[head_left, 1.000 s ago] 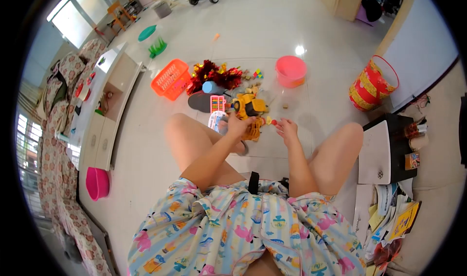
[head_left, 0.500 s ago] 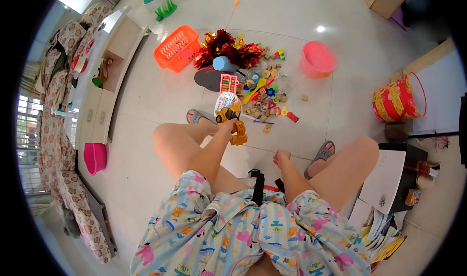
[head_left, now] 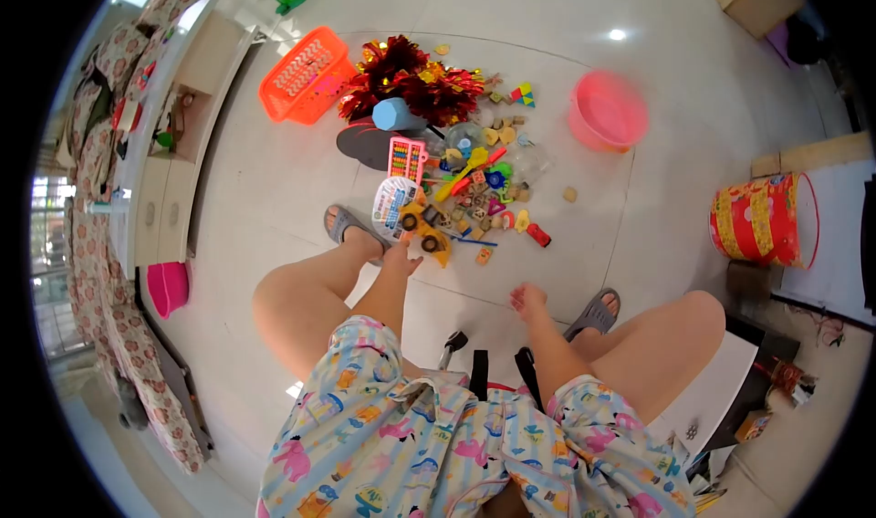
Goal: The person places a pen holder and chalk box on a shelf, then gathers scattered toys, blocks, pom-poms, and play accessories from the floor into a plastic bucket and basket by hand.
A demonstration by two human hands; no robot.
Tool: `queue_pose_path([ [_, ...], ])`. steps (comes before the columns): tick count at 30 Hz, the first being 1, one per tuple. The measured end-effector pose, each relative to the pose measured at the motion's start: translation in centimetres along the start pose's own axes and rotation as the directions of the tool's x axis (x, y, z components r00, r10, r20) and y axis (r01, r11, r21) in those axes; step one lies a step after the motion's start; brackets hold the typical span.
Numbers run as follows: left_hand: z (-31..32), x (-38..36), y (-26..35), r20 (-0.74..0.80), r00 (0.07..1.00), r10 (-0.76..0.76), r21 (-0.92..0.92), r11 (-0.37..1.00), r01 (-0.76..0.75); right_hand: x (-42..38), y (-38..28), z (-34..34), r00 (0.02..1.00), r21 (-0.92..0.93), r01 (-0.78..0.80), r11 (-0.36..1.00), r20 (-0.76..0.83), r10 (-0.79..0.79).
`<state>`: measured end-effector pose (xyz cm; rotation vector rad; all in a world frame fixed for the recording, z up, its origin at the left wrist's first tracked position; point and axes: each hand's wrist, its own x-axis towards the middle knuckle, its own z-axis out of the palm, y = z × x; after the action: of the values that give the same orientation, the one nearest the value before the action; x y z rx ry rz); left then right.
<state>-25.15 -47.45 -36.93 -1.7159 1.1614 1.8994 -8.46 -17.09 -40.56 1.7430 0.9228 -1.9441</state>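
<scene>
The yellow plastic toy digger with black wheels [head_left: 425, 232] lies on the pale tiled floor [head_left: 274, 198] at the near edge of a scatter of small toys, just beyond the person's left knee. The left hand [head_left: 399, 261] hangs just beside it with the grip loose and wide, fingers spread, holding nothing; whether a fingertip touches the toy cannot be told. The right hand [head_left: 527, 300] is well apart to the right, above the floor between the knees, fingers loosely curled with nothing in the grip.

A white printed fan-shaped card [head_left: 393, 204] lies against the digger's far side, with a pink toy abacus [head_left: 406, 158] beyond it. Further out, an orange plastic mesh basket [head_left: 307, 73] lies near the white cabinet; its contents cannot be made out. A pink round plastic basin [head_left: 607, 112] looks empty. A red and gold cylindrical bucket [head_left: 763, 219] is tipped on its side at the right, interior hidden.
</scene>
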Motion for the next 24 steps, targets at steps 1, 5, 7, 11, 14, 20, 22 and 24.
queue_pose_path([
  [1, 0.1, -0.2, 0.0, 0.026, 1.0, -0.007, 0.026, 1.0, 0.006, -0.1, -0.6, 0.0, 1.0, -0.008, 0.0, 1.0, 0.005, 0.0],
  [5, 1.7, -4.0, -0.8, 0.078, 0.995, 0.065, 0.151, 0.986, -0.076, -1.3, -3.4, -0.2, 0.999, -0.101, 0.017, 0.995, 0.032, -0.014],
  [7, 2.3, -5.3, -1.9, 0.115, 0.985, 0.126, 0.153, 0.978, -0.142, -1.8, -4.6, -0.2, 0.998, -0.176, 0.047, 0.983, 0.046, -0.039],
  [11, 3.3, -7.8, -3.4, 0.15, 0.973, 0.175, 0.129, 0.972, -0.195, -3.7, -6.5, 0.9, 0.988, -0.323, 0.149, 0.935, 0.079, -0.131],
  [14, 3.5, -9.3, -3.6, 0.241, 0.924, 0.296, 0.182, 0.922, -0.342, -5.4, -7.3, 1.7, 0.974, -0.433, 0.225, 0.873, 0.137, -0.183],
  [20, 2.4, -12.5, -3.8, 0.299, 0.811, 0.502, 0.453, 0.674, -0.584, -5.7, -5.0, 3.5, 0.953, -0.419, 0.304, 0.856, 0.13, -0.275],
  [22, 2.2, -9.9, -5.3, 0.334, 0.768, 0.546, 0.53, 0.565, -0.632, -4.9, -4.5, 4.3, 0.936, -0.358, 0.35, 0.866, 0.089, -0.342],
  [24, 2.7, -7.0, -7.3, 0.35, 0.738, 0.577, 0.579, 0.486, -0.655, -3.3, -5.6, 5.1, 0.906, -0.333, 0.413, 0.848, 0.053, -0.42],
])
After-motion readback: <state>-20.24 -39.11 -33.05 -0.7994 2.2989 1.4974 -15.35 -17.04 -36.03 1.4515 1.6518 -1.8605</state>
